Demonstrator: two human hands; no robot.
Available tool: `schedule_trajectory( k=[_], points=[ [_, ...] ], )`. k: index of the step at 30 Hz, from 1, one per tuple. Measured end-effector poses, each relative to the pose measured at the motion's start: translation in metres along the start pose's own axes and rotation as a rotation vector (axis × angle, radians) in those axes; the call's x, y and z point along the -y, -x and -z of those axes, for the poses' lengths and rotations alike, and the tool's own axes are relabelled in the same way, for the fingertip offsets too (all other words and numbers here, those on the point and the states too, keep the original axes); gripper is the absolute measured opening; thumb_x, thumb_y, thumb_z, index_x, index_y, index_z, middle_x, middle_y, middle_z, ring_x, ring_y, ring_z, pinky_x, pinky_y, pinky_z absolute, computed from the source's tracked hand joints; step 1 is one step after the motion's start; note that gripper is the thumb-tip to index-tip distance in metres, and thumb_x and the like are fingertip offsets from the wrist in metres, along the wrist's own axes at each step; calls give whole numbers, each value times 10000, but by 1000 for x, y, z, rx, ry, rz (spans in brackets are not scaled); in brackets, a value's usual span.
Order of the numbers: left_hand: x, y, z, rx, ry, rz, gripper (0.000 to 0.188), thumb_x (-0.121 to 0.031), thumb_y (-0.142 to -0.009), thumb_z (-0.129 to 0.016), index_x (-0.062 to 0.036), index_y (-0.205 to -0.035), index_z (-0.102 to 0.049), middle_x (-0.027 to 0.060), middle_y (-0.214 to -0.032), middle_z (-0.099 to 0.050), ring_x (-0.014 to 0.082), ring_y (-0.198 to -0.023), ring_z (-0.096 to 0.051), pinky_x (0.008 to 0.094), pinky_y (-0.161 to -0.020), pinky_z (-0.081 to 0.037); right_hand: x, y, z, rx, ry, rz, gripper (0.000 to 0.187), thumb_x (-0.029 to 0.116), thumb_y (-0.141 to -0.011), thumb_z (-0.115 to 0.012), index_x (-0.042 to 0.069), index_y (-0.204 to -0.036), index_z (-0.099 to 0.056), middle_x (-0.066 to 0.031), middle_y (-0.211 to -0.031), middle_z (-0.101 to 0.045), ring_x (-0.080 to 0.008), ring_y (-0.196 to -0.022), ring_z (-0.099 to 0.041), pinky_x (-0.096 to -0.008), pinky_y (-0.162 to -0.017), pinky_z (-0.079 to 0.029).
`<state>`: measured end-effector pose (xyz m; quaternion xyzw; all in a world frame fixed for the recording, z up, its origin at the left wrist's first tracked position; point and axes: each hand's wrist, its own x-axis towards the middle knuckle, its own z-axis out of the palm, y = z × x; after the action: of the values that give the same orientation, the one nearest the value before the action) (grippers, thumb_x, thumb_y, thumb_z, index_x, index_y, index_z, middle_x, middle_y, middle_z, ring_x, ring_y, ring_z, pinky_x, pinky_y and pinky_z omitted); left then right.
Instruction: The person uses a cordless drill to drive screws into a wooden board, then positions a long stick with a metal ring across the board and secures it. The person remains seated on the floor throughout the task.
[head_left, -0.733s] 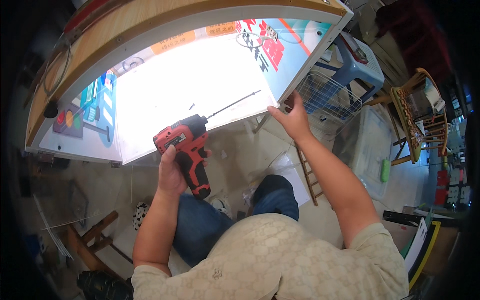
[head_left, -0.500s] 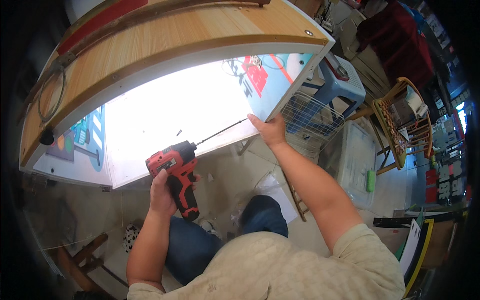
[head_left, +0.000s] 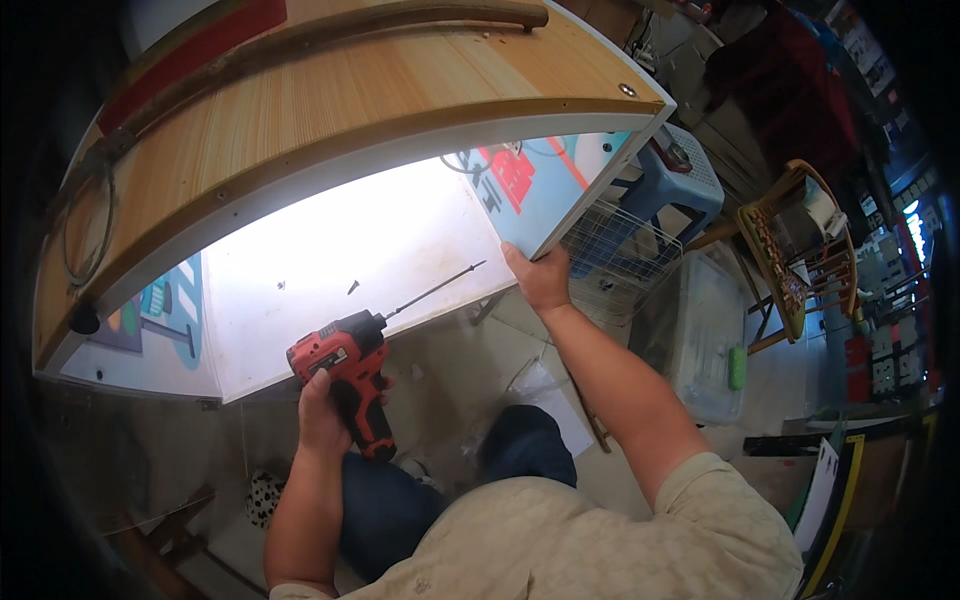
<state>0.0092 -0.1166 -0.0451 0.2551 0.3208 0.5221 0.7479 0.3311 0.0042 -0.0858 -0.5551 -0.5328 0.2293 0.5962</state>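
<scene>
My left hand (head_left: 322, 418) is wrapped round the grip of a red and black cordless drill (head_left: 345, 345). From its chuck a long thin driver bit (head_left: 425, 292) reaches to the upper right, its tip ending in the air just short of my right hand (head_left: 540, 278). That hand is closed on the lower front corner of the right side panel (head_left: 560, 195) of a wood-topped white cabinet (head_left: 330, 125), thumb inside. A small dark screw (head_left: 353, 287) lies on the cabinet's brightly lit white inner panel (head_left: 300, 300), with another tiny piece near it.
A wooden bar (head_left: 430, 14) lies across the cabinet top. To the right stand a blue plastic stool (head_left: 690, 180), a white wire basket (head_left: 620, 245), a clear plastic bin (head_left: 710, 330) and a wooden chair (head_left: 800, 255). Another wooden piece (head_left: 165, 535) is at lower left.
The drill and bit have shifted slightly, and the bit tip now sits a little apart from my right thumb. The cabinet appears lower in view; its inside looks less glaring. Both hands keep their holds.
</scene>
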Motion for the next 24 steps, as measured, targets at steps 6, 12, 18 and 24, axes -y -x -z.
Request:
schedule_trajectory(
  k=[6,12,18,24],
  points=[
    [2,2,9,57,7,-10,745,-549,-831,-620,-60,-1365,-443,161,-1213,-598,371,-968,-656,436,-708,-557,8,-2,8,105,-62,-21,225,73,-783,-675,-14,-988,-644,-62,-910,-678,-152,-832,-632,-301,-762,-502],
    [1,3,8,44,27,23,741,-507,-810,-667,-39,-1349,-465,158,-1206,-608,331,-952,-663,383,-729,-565,2,-4,8,140,-122,-14,203,62,-782,-659,-19,-968,-645,-48,-910,-680,-136,-835,-631,-297,-747,-500],
    [3,1,12,38,-24,-3,749,-529,-832,-621,-51,-1378,-433,176,-1223,-599,361,-955,-666,415,-720,-582,-6,-5,11,177,-139,-24,181,54,-788,-662,-9,-957,-652,-39,-906,-680,-133,-843,-633,-287,-749,-502],
    [3,-4,11,19,-10,15,735,-506,-833,-629,-55,-1379,-434,178,-1232,-596,355,-960,-664,420,-745,-583,33,-6,28,260,-149,-82,434,83,-826,-702,7,-1212,-517,-67,-1098,-603,-154,-988,-581,-306,-843,-488]
  ],
)
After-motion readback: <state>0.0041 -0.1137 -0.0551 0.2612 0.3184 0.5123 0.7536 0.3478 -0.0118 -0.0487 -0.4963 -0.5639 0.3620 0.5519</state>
